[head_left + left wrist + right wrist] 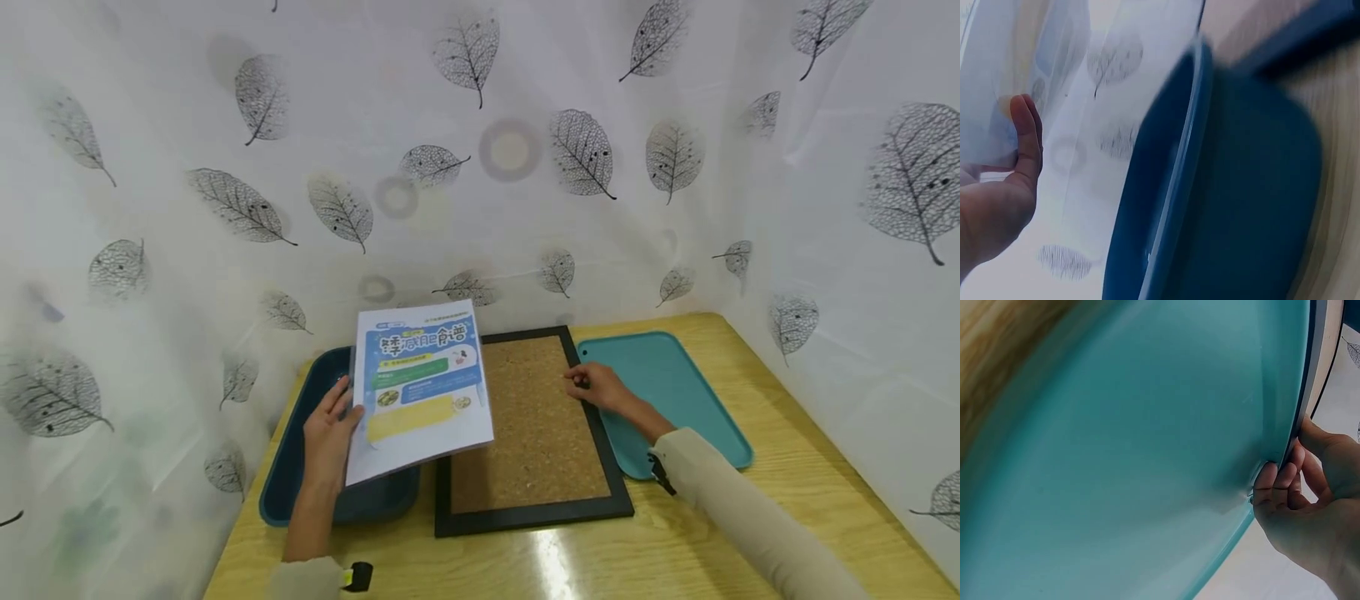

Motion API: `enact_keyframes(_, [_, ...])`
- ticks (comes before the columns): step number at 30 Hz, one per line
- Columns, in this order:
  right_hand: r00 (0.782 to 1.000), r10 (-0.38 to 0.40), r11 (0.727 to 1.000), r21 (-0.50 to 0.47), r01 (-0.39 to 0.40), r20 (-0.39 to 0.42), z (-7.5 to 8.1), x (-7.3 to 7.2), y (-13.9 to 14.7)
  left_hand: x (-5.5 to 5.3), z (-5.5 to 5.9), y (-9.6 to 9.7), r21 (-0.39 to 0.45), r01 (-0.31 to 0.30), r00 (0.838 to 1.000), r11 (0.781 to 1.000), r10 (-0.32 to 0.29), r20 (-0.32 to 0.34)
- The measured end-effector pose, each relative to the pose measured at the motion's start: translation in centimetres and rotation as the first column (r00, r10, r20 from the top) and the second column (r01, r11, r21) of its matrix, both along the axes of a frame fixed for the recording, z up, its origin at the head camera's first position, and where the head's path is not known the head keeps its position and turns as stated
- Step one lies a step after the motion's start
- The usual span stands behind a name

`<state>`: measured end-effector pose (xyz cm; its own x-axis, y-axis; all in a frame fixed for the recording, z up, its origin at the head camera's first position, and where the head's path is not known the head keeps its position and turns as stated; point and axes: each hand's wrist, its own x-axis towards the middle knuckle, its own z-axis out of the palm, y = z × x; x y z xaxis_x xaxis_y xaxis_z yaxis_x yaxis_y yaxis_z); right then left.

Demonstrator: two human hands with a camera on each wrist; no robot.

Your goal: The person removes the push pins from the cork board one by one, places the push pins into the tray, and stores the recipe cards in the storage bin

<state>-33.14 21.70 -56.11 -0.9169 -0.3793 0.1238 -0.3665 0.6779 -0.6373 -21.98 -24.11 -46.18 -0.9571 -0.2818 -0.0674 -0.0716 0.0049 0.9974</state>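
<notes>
My left hand (327, 433) holds a white booklet (422, 383) by its left edge, thumb on the front cover. Large blue Chinese lettering and green, blue and yellow blocks are printed on it. It is raised and tilted, overlapping a dark blue basin (279, 475) and a black-framed cork board (532, 417). In the left wrist view, the fingers (1024, 119) show at the booklet's edge, above the basin. My right hand (600, 387) is at the board's right border, beside a turquoise tray (667, 392). Its fingers (1266, 481) are curled; I cannot tell whether they grip the frame.
All this stands on a pale wooden table (750, 517). The basin is at the left, the board in the middle and the tray at the right. A white curtain (465, 217) with dark leaf prints hangs behind and along both sides.
</notes>
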Motion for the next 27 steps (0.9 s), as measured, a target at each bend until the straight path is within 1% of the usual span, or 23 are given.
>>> enact_keyframes(2, [1.0,0.001,1.0,-0.002,-0.001,-0.004,0.3,0.0,0.1,-0.1,0.2,-1.6,-0.013,-0.011,1.0,1.0,0.011,0.024])
enact_keyframes(6, [1.0,-0.001,1.0,0.005,0.001,-0.017,0.6,-0.2,0.5,-0.5,0.3,-4.3,-0.055,-0.001,0.998,0.998,0.005,0.07])
enact_keyframes(9, [0.999,-0.015,1.0,0.012,0.016,-0.028,0.7,-0.3,0.6,-0.6,0.0,-6.0,-0.095,0.013,0.997,0.995,-0.005,0.081])
enact_keyframes(13, [1.0,0.001,1.0,0.019,-0.001,-0.03,0.5,0.0,0.3,-0.3,-0.5,-8.3,-0.145,-0.006,0.995,0.989,0.021,0.102])
enact_keyframes(16, [1.0,0.009,1.0,0.013,-0.008,-0.017,0.3,0.2,0.2,-0.2,-1.0,-9.7,-0.157,-0.008,0.994,0.988,0.025,0.109])
enact_keyframes(19, [1.0,-0.007,1.0,0.0,0.007,-0.018,0.2,0.5,0.2,-0.3,-1.5,-10.8,-0.177,0.012,0.993,0.984,0.01,0.118])
enact_keyframes(21, [1.0,-0.009,1.0,-0.001,0.009,-0.022,0.2,0.6,0.2,-0.3,-1.8,-11.6,-0.174,0.018,0.99,0.985,0.007,0.138])
enact_keyframes(25, [1.0,0.01,1.0,-0.008,-0.011,-0.026,0.4,0.7,-0.1,-0.4,-2.5,-13.0,-0.182,0.032,0.983,0.983,0.001,0.181])
enact_keyframes(27, [0.999,0.018,1.0,-0.012,-0.018,-0.034,0.5,0.7,-0.2,-0.6,-2.7,-13.6,-0.199,0.053,0.981,0.979,-0.014,0.194])
